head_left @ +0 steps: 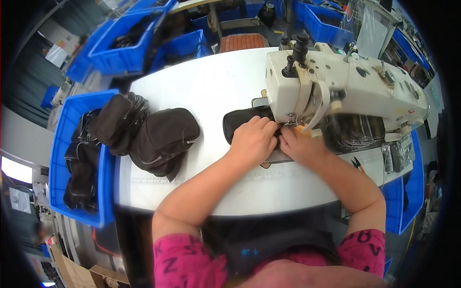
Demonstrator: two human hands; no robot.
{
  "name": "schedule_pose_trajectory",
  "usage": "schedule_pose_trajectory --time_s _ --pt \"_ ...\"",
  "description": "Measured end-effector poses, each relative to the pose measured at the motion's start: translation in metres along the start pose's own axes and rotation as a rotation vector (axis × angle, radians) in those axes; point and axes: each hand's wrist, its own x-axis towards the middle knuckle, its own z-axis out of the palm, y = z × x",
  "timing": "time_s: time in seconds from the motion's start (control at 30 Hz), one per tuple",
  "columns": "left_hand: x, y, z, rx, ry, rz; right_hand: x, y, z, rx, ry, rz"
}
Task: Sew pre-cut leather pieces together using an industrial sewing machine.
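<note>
A black fabric pouch (237,121) lies at the needle area of a white sewing machine (345,81). My left hand (254,143) grips it with curled fingers just left of the presser foot. My right hand (302,144) holds the pouch's edge close beside the needle, fingertips partly hidden. Dark brown-black fabric bags (163,129) are piled on the white table (225,86) to my left. A pair of black-handled snips (356,163) lies right of my right forearm.
A blue crate (103,197) of dark bags borders the table on the left; another blue crate (394,201) is at the lower right. Blue crates (110,60) and a red seat (245,42) stand beyond the table. Small packages (394,158) lie at the right edge.
</note>
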Motion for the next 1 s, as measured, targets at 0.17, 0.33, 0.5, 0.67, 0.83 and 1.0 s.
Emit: schedule_pose_trajectory --time_s 0.17,0.33,0.5,0.67,0.83,1.0 --pt "0.001 0.006 -0.016 0.041 0.012 0.005 -0.007 0.002 0.005 0.011 -0.060 -0.002" --pt "-0.001 0.002 -0.021 0.070 0.122 0.047 -0.005 0.000 0.001 -0.047 -0.010 -0.018" --pt "-0.003 0.007 -0.020 0.112 0.044 0.101 -0.004 -0.001 -0.002 0.027 0.017 -0.010" --pt "0.000 0.011 -0.013 0.056 -0.013 -0.014 0.000 -0.003 -0.007 0.048 -0.008 -0.025" --pt "0.001 0.005 -0.003 -0.016 -0.049 -0.058 0.001 -0.003 -0.009 0.079 -0.062 -0.032" --pt "-0.001 0.003 0.009 0.041 -0.022 -0.019 0.001 -0.004 -0.009 0.093 -0.020 -0.038"
